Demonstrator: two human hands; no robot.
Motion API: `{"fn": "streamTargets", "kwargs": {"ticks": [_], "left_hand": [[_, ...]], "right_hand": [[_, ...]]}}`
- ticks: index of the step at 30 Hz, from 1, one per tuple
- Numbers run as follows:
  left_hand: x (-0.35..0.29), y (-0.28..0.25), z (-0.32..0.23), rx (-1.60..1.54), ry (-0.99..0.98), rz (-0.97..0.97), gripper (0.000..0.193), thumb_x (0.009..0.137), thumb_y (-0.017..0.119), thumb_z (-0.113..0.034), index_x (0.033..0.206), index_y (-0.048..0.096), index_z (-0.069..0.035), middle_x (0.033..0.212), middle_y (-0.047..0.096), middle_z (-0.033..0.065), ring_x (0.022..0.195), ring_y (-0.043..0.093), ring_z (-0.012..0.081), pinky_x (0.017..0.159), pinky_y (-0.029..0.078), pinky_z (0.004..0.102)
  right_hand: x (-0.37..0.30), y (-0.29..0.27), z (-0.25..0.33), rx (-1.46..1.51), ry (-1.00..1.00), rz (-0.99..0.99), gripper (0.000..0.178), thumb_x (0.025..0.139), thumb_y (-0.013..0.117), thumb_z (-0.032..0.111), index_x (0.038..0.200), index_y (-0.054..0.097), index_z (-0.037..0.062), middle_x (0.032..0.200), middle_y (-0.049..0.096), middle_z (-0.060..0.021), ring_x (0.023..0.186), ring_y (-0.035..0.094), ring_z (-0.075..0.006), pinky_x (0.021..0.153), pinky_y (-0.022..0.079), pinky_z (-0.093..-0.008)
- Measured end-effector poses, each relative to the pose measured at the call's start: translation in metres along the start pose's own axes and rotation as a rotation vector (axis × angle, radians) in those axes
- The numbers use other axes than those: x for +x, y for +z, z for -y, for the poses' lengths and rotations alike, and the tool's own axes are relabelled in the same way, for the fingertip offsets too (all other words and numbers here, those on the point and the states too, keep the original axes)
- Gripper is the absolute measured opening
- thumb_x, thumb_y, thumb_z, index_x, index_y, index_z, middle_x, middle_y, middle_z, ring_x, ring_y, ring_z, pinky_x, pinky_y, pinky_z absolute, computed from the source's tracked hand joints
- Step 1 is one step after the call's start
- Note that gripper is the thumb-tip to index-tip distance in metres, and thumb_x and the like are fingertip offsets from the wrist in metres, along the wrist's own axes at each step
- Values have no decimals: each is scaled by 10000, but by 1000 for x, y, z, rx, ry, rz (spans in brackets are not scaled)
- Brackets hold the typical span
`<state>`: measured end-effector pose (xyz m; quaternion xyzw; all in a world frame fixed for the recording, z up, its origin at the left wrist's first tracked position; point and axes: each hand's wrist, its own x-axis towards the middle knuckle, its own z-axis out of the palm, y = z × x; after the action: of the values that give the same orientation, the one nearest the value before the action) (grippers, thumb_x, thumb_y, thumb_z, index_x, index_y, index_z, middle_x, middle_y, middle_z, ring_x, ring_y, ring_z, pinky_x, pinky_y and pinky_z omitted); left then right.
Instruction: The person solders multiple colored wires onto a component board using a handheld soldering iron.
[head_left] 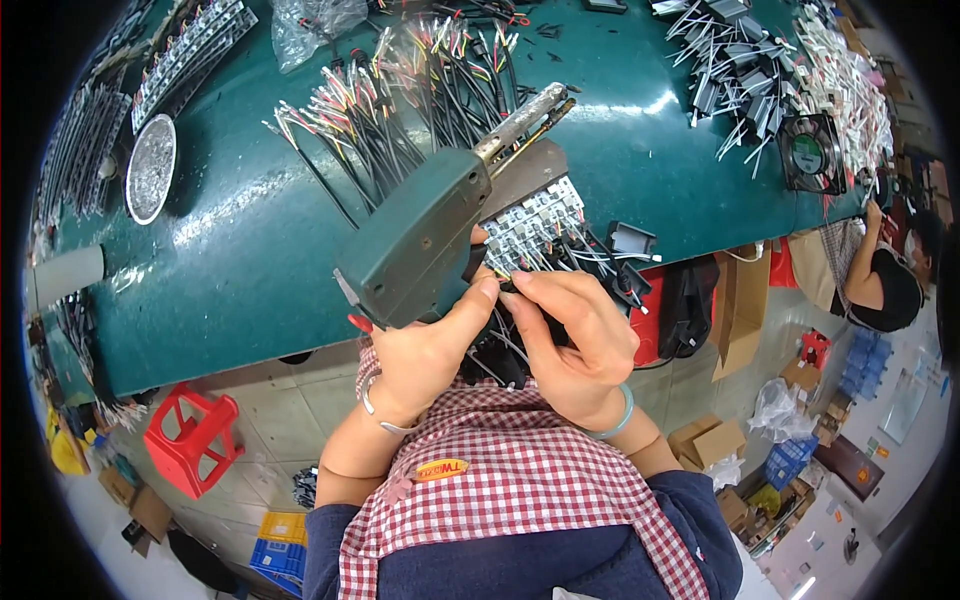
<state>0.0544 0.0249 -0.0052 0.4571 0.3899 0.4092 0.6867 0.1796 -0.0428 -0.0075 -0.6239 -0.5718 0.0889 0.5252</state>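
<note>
A dark green soldering gun [415, 240] with a metal nozzle rests across my left hand [425, 350], its tip pointing away to the upper right. My left fingers close round its handle side, partly hidden beneath the body, while the thumb reaches toward some thin wire ends. Close beside that thumb, my right hand [580, 340] is closed, thumb and forefinger pinching a thin wire [506, 284]. Just beyond both hands lies a panel of small white circuit boards [535, 225] with black and white wires along its near side. Dark cables hang below my fingers, partly covered.
Bundles of stripped black cables [355, 130] lie farther back on the green table [250, 270]. A round metal dish [152, 170] sits left, a small fan [812, 153] right, near piled grey housings [735, 70]. A red stool [192, 440] stands on the floor; another person [885, 270] is at far right.
</note>
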Motion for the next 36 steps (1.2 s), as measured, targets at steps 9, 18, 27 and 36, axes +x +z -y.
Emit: {"fn": "streamTargets", "kwargs": {"ticks": [9,18,27,36], "left_hand": [[-3,-1,-1,176,86,61,381,866,675,41,1232,570,51,974,655,40,828,601,74,727,491,228],[-33,-26,-18,326,48,6,251,872,689,-6,1117,643,28,833,651,31,728,592,127,662,478,266],[-62,-65,-6,650,114,-51,227,674,755,-4,891,700,37,828,679,152,745,680,314,683,542,361],[-51,-64,-15,814,311,163,235,618,744,30,847,695,49,848,676,167,747,691,313,660,560,358]], "right_hand": [[2,-6,0,-7,70,1,305,724,763,-131,1001,692,-25,896,685,-144,760,678,-212,632,536,-289],[0,-8,-24,-222,107,-29,270,729,772,-98,973,694,-11,850,665,-114,675,639,-177,567,498,-269],[-3,-3,-28,-285,62,-8,300,705,776,-64,979,675,9,808,612,-86,651,610,-225,535,479,-319],[-4,-2,-27,-297,77,-2,293,701,770,-71,970,673,-4,809,612,-95,654,613,-233,541,483,-326]]}}
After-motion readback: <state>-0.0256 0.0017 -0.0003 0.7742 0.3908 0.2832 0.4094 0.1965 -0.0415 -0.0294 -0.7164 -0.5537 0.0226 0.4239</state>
